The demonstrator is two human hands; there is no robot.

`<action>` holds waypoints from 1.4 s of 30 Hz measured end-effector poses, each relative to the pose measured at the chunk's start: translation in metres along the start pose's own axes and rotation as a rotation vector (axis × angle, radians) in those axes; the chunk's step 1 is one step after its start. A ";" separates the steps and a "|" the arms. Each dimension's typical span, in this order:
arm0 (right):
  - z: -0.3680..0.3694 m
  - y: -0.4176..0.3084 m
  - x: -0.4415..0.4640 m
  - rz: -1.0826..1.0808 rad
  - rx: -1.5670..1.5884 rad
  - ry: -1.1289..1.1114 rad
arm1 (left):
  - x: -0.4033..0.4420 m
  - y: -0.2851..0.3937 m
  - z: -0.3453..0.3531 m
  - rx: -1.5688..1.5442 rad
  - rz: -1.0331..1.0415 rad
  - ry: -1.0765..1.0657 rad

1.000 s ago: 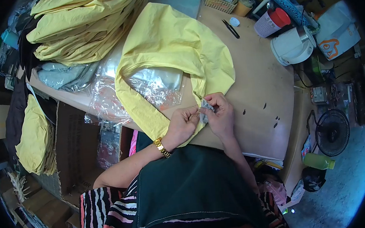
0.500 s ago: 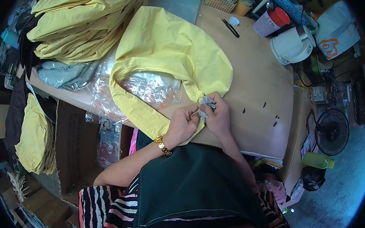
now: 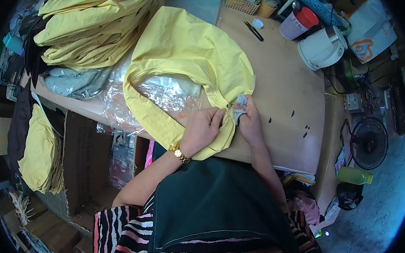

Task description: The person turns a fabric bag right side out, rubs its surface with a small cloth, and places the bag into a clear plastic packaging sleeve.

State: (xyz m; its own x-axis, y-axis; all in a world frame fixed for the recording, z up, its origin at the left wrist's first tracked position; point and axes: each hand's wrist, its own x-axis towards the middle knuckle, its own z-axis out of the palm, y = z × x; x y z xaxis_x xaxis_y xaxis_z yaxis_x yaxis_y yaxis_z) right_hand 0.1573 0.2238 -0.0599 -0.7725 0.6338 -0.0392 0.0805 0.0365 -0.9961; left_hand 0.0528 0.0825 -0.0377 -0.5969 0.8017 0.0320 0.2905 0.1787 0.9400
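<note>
My left fingers [image 3: 217, 118] pinch the edge of the yellow bag [image 3: 187, 45], and my right fingers [image 3: 249, 118] hold a gray rag [image 3: 239, 108]. The bag lies mid-frame on the desk [image 3: 284, 120]. If I pull the zipper end too hard, its cloth could rip.

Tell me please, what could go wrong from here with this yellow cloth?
The grey scrap in the right hand might catch on the small metal piece beside it.
The yellow cloth, held by the left hand, could drag the clear plastic under it.
The black snips lie close; a shifted cloth may snag.
</note>
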 end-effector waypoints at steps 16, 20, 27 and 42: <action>-0.087 -0.061 0.139 -0.271 -0.607 0.355 | 0.031 0.018 -0.171 0.780 0.479 0.618; -0.051 -0.081 0.103 -0.394 -0.888 0.324 | 0.047 -0.023 -0.165 0.818 0.287 0.496; -0.104 -0.072 0.111 -0.117 -0.718 0.112 | 0.020 0.005 -0.181 0.509 -0.122 -0.085; -0.094 -0.030 0.085 -0.729 -0.901 0.361 | 0.155 -0.027 -0.155 -0.022 0.162 0.011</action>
State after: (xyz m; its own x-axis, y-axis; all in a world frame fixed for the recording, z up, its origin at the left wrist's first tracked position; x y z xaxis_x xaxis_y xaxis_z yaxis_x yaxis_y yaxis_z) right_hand 0.1482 0.3493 -0.0261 -0.6108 0.4141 0.6749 0.2202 0.9075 -0.3576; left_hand -0.1633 0.1131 -0.0056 -0.5517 0.8127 0.1872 0.3675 0.0354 0.9293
